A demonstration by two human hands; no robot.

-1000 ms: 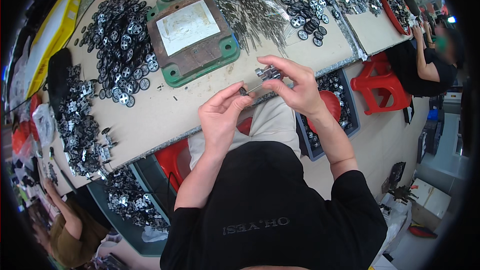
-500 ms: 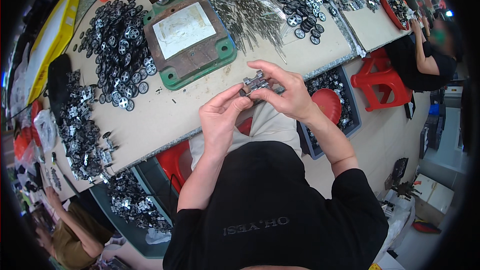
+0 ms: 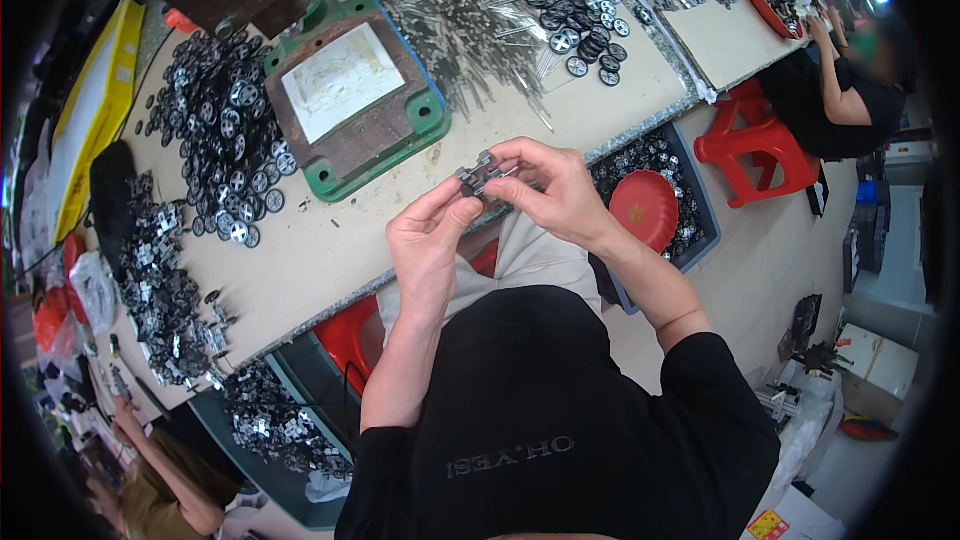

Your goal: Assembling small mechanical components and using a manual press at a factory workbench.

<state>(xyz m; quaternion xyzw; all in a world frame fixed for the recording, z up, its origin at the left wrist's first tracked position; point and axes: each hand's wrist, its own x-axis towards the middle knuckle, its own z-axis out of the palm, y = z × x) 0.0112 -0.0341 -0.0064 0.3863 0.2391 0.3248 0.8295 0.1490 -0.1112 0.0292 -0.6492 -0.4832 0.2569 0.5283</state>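
Near the front edge of the table I hold a small dark grey toy chassis part [image 3: 478,176] with stubby projections. My left hand [image 3: 428,240] pinches its near side between thumb and fingertips. My right hand [image 3: 556,190] is closed at its right side, thumb below and index finger above. A thin bright rod [image 3: 512,172] seems to stick out by the right fingertips; whether it sits in the part is too small to tell. Beyond my hands stands a green press base [image 3: 428,116] with a pale sheet [image 3: 342,80] on its plate.
Black wheels [image 3: 235,130] lie heaped left of the press, metal rods [image 3: 455,30] and more wheels [image 3: 585,30] to its right. Grey parts [image 3: 165,290] pile at the left. Bins flank me; a red dish [image 3: 645,212] lies in the right one. Two people sit nearby by a red stool [image 3: 755,150].
My hands and the chassis part have shifted slightly left in view, and the part has turned a little. The whole table view has also shifted left. Both hands keep their grip.
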